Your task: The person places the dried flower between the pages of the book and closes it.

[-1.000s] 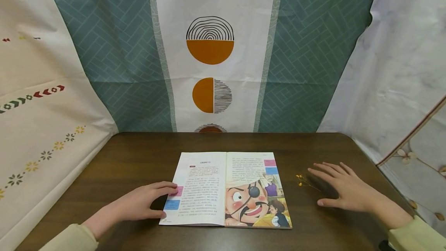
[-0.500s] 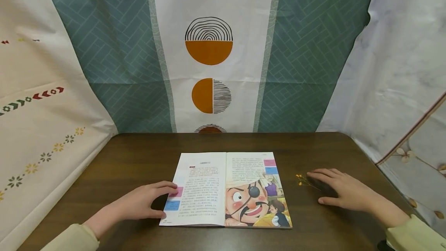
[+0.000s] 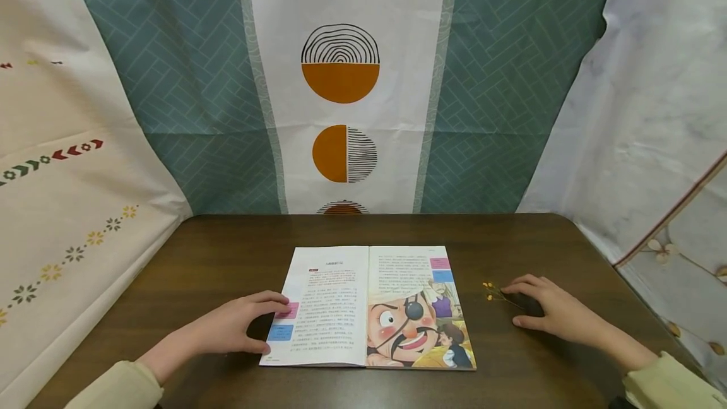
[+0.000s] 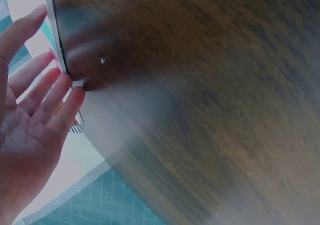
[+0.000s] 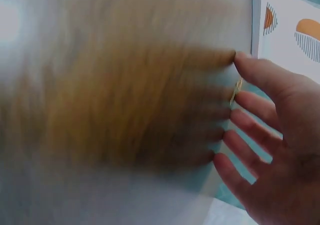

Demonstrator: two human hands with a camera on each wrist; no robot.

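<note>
An open book (image 3: 329, 308) lies flat on the brown table (image 3: 238, 245), printed text on its left page and a cartoon pirate on the right. My left hand (image 3: 233, 324) rests at the book's left edge, fingertips on the page margin by the pink and blue boxes. In the left wrist view those fingers are loosely spread along the page edges (image 4: 56, 32). To the right of the book lies a small sprig (image 3: 491, 293) with yellow flowers and a thin stem. My right hand (image 3: 548, 308) is beside it, relaxed fingertips right at the stem, thumb apart from the fingers.
Behind the table hangs a green and white curtain (image 3: 488, 93) with orange circles. A cream patterned cloth (image 3: 74, 207) drapes along the left side, and a pale marbled cloth (image 3: 659, 93) along the right.
My right hand has lowered and moved left toward the sprig, its spread fingers drawing closer together. The left hand and the book stay in place.
</note>
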